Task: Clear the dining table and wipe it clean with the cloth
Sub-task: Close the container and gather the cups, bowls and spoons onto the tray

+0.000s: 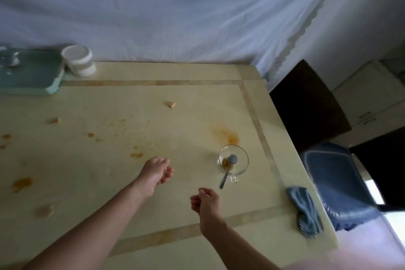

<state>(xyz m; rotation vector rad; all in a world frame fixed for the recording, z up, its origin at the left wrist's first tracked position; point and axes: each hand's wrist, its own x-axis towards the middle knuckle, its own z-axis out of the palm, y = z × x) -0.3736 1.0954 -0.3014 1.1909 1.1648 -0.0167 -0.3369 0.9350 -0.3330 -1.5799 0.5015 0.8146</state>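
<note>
Surface: cream dining table (186,120); white sheet (175,6) hangs behind at 12 o'clock, chair (333,182) with a blue cushion at 3 o'clock.
Dishes on table: glass bowl (234,161) with orange residue and a spoon (225,174) leaning in it, toward 3 o'clock; white tubs (79,60) stacked beside a teal tray (28,72) at 10 to 11 o'clock.
Mess: orange stain (228,136) just past the bowl, another stain (22,184) at 9 o'clock, food bits (170,104) mid-table.
Cloth: blue cloth (305,210) lies bunched at the table edge, 4 o'clock, untouched.
Left hand: left hand (156,171) over the table, fingers loosely curled, holding nothing.
Right hand: right hand (206,200) loosely curled, empty, apart from the left, near the spoon handle at 5 o'clock of the bowl.
Progress: early, judging by the layout; clearing not finished, wiping not begun.
Left to do: remove bowl, spoon, tubs and tray, pick up scraps, then wipe.
</note>
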